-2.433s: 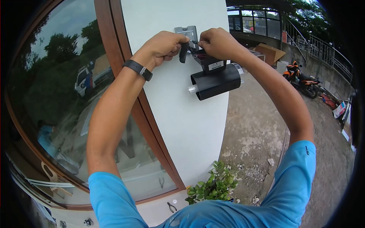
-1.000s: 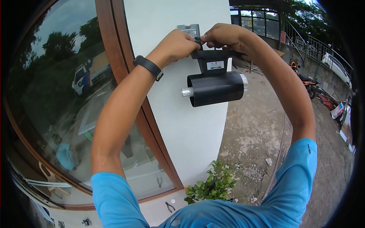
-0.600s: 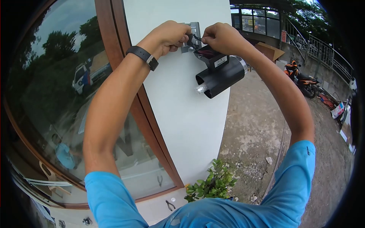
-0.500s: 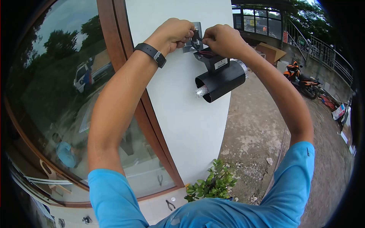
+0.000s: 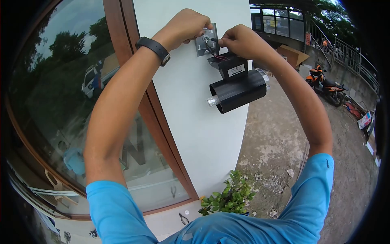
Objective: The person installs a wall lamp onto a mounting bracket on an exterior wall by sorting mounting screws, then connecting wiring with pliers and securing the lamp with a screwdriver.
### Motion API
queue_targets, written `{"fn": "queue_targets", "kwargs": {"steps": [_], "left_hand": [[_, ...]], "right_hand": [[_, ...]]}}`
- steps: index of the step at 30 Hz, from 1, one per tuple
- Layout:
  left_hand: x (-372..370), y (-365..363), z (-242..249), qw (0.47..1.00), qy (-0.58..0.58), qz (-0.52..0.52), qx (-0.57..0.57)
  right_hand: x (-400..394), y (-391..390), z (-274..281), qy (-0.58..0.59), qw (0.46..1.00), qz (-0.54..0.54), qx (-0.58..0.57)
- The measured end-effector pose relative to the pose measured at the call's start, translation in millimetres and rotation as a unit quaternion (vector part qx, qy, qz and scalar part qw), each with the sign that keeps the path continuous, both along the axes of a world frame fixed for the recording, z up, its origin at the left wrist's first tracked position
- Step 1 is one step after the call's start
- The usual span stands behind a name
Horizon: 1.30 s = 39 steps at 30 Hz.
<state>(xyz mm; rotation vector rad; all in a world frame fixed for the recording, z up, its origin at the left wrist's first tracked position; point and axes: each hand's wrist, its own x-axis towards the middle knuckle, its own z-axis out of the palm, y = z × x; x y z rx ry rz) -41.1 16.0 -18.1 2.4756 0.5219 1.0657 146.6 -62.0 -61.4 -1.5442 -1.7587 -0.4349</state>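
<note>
A metal mounting plate (image 5: pixel 201 47) is fixed to the white wall, with black wires (image 5: pixel 208 45) in front of it. My right hand (image 5: pixel 242 42) pinches the dark end of the wires between thumb and finger, at the plate's right edge. My left hand (image 5: pixel 187 27), with a dark wristband, is at the plate's upper left. Its fingers are curled, and whatever they hold is hidden. Below the plate sits a black cylindrical wall lamp (image 5: pixel 239 92), tilted, with thin red wires running up from its box-shaped base. Clear wrapping sticks out of the lamp's left end.
A brown-framed glass pane (image 5: pixel 134 53) borders the wall on the left. Pliers (image 5: pixel 183 218) lie on the ledge below, beside a leafy plant (image 5: pixel 227 195). An orange and black motorbike (image 5: pixel 325 86) and a cardboard box (image 5: pixel 291 55) stand on the ground at right.
My left hand has moved up and left, away from the wires, uncovering more of the plate. My right hand stays at the wires. The lamp appears slightly lower and further right.
</note>
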Motion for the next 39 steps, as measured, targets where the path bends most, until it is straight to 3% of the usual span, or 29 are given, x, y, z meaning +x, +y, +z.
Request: {"fn": "queue_targets", "kwargs": {"steps": [1,4,5,9,12,15,18,26,28,32,34,39], "left_hand": [[2,5,3,0.996,0.001,0.063,0.063],[7,18,-8,0.964,0.083,0.004,0.252],[9,21,-9,0.947,0.153,0.039,0.279],[28,33,-12,0.937,0.232,0.056,0.254],[23,39,-10,0.942,0.164,0.008,0.292],[2,9,-13,0.947,0.046,0.122,0.293],[-9,18,-32,0.958,0.028,0.083,0.274],[17,10,-50,0.999,0.021,0.041,0.021],[14,5,-49,0.995,0.033,0.025,-0.095],[8,3,-55,0.997,-0.013,0.025,-0.071],[5,2,-59,0.999,0.012,0.045,-0.01],[-10,2,-50,0.974,-0.056,-0.006,-0.219]], "right_hand": [[1,-1,1,0.002,1.0,-0.002,-0.002],[1,-3,3,0.025,0.999,0.004,-0.025],[0,-4,5,0.015,1.0,0.001,-0.026],[1,-6,8,-0.023,0.999,-0.008,-0.033],[2,-3,8,-0.028,0.998,-0.009,-0.052],[3,1,14,0.026,0.993,0.005,-0.115],[0,-3,16,0.088,0.981,0.037,-0.168],[7,-3,30,0.204,0.949,0.07,-0.228],[4,-4,29,0.136,0.967,0.05,-0.212],[13,1,15,0.02,0.994,0.041,-0.097],[10,-2,9,0.038,0.995,0.042,-0.088],[8,6,-4,-0.005,0.999,0.03,-0.013]]}}
